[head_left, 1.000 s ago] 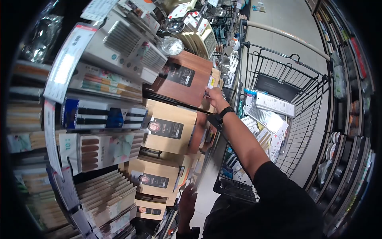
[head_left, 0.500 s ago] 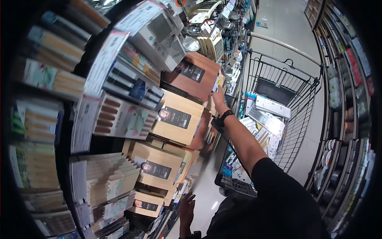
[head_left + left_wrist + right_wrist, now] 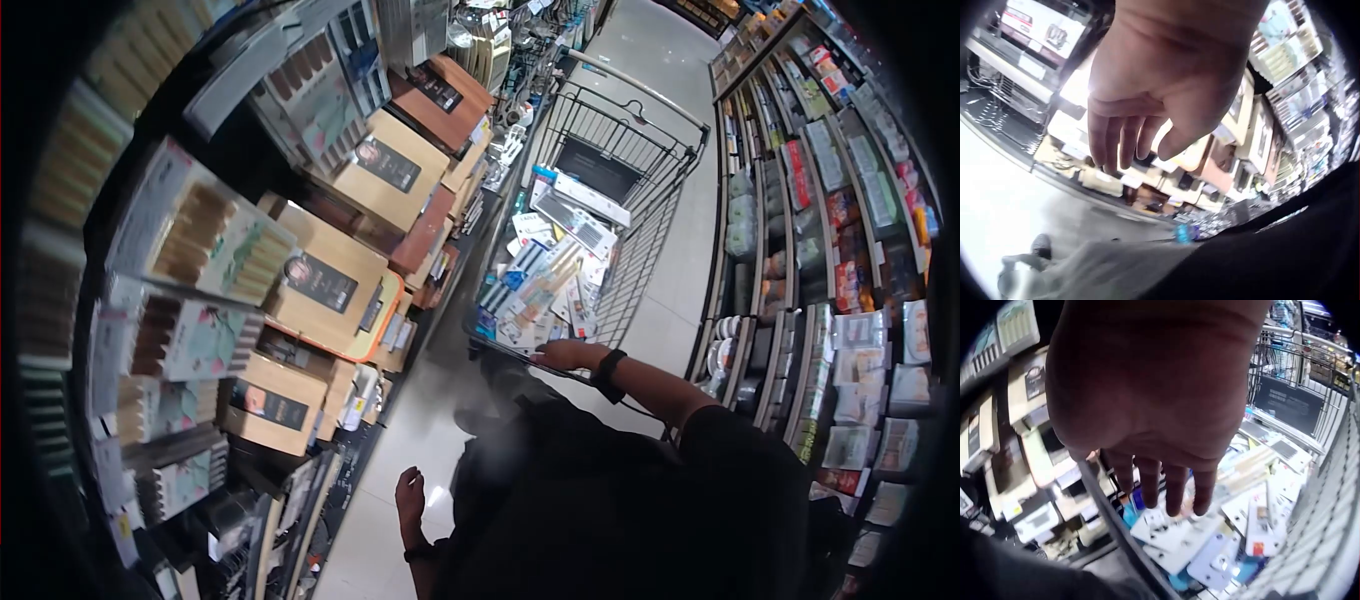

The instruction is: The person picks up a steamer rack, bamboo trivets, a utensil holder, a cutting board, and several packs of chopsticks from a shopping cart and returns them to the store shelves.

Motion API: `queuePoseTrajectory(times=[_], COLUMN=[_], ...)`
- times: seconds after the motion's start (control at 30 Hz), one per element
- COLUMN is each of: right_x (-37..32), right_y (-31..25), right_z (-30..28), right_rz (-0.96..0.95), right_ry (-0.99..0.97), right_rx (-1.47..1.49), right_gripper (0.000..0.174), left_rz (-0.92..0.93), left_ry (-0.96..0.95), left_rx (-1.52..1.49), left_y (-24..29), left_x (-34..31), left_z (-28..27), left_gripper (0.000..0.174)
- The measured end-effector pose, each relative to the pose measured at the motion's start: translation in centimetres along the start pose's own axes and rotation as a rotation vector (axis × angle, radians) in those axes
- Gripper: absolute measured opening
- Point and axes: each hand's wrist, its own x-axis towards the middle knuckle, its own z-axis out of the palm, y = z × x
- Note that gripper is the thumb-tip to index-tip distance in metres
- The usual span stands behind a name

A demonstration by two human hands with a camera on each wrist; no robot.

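My right hand (image 3: 570, 355) is over the near end of a black wire shopping cart (image 3: 652, 240), fingers reaching past its rim. In the right wrist view its fingers (image 3: 1175, 490) are straight, nothing held, with the thumb side close to the cart's dark rim. Beneath them lies a heap of packaged kitchenware (image 3: 550, 285), white cards and chopstick packs among it. My left hand (image 3: 410, 497) hangs low beside the shelf, fingers (image 3: 1129, 140) loosely bent and holding nothing. Boxed wooden cutting boards (image 3: 320, 285) stand on the shelf near it.
A reddish-brown cutting board (image 3: 440, 100) sits higher up the left shelf. Packs of chopsticks (image 3: 215, 235) hang in front of the boards. On the right runs another shelf (image 3: 780, 240) full of packaged goods. Pale tiled floor (image 3: 395, 480) lies between shelf and cart.
My right hand has left the reddish-brown board on the shelf and come back to the cart's near end. The view has swung, and my left hand now appears further left.
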Motion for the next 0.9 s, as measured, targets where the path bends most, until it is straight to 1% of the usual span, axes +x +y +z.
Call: queuePoseTrajectory(times=[0.07,0.1,0.13,0.2,0.23,0.27,0.33,0.37,0.43,0.47,0.5,0.53,0.57,0.6,0.63,0.67,0.7,0.73,0.77,0.8,0.83,0.87,0.9], right_x=[-3.6,-3.7,-3.6,-3.0,-2.2,-2.2,-2.1,-2.2,-1.9,-1.8,-1.6,-1.4,0.7,1.8,3.0,3.9,4.5,4.7,4.9,5.6,5.3,5.3,5.8], right_y=[-0.8,0.2,0.5,0.3,0.8,0.8,0.7,0.7,0.6,0.4,0.3,0.2,1.8,3.9,5.7,6.8,8.2,8.9,9.6,10.6,10.5,10.4,10.9], right_z=[2.4,4.6,5.4,6.8,6.9,6.5,5.6,5.4,4.1,3.4,2.6,1.7,1.5,1.5,1.7,1.7,1.6,1.0,0.5,-0.4,-0.9,-1.6,-1.8], right_rz=[0.098,0.106,0.112,0.166,0.168,0.130,0.143,0.142,0.002,-0.008,0.012,0.034,0.133,0.080,0.072,0.064,0.059,0.100,0.141,0.160,0.194,0.229,0.224], right_ry=[0.012,0.106,0.100,0.244,0.247,0.237,0.151,0.151,0.066,0.064,0.051,0.037,-0.044,0.075,0.193,0.306,0.293,0.320,0.342,0.225,0.255,0.288,0.275], right_rx=[0.038,0.061,0.054,-0.032,-0.064,-0.113,-0.150,-0.150,-0.163,-0.165,-0.091,-0.015,0.137,0.009,-0.078,-0.164,-0.158,-0.170,-0.181,-0.167,-0.129,-0.093,-0.088], right_gripper=[0.062,0.056,0.056,0.050,0.049,0.049,0.045,0.045,0.051,0.051,0.051,0.052,0.052,0.043,0.038,0.033,0.033,0.030,0.027,0.025,0.025,0.025,0.025], left_rz=[-0.044,-0.052,-0.056,0.030,0.077,0.033,0.073,0.112,0.103,0.089,0.031,0.027,-0.109,-0.243,0.098,-0.228,-0.292,-0.361,-0.386,-0.019,0.368,0.355,0.243], left_ry=[-0.065,-0.127,-0.133,-0.253,-0.226,-0.222,-0.170,-0.142,-0.098,-0.060,-0.053,-0.045,-0.060,-0.075,-0.120,-0.147,-0.116,-0.085,-0.081,-0.189,-0.296,-0.296,-0.252], left_rx=[0.199,0.262,0.254,0.338,0.358,0.286,0.162,0.136,0.140,0.151,0.078,0.085,-0.069,-0.224,-0.086,-0.130,-0.091,-0.050,-0.046,0.405,0.845,0.849,0.768], left_y=[-2.0,-2.8,-3.5,-4.9,-5.5,-3.8,-2.4,-2.4,-1.9,-3.0,-4.6,-4.8,-4.7,-4.6,-8.9,-8.1,-7.4,-7.9,-15.2,-18.7,-19.3,-19.0,-18.4], left_x=[-2.4,-3.3,-3.8,-4.0,-3.7,-4.0,-3.9,-3.5,-3.0,-2.5,-1.8,-2.3,-2.7,-3.1,-3.2,-3.6,-4.4,-6.0,-9.7,-11.0,-7.5,-7.5,-7.8], left_z=[0.6,0.7,0.9,1.2,1.5,1.4,1.4,1.3,1.5,1.4,1.6,1.3,1.2,1.1,1.0,0.7,0.8,0.9,0.2,0.0,0.2,0.3,0.4], left_gripper=[0.037,0.040,0.040,0.043,0.043,0.041,0.040,0.038,0.038,0.038,0.038,0.038,0.039,0.040,0.039,0.040,0.037,0.034,0.034,0.032,0.031,0.031,0.032])
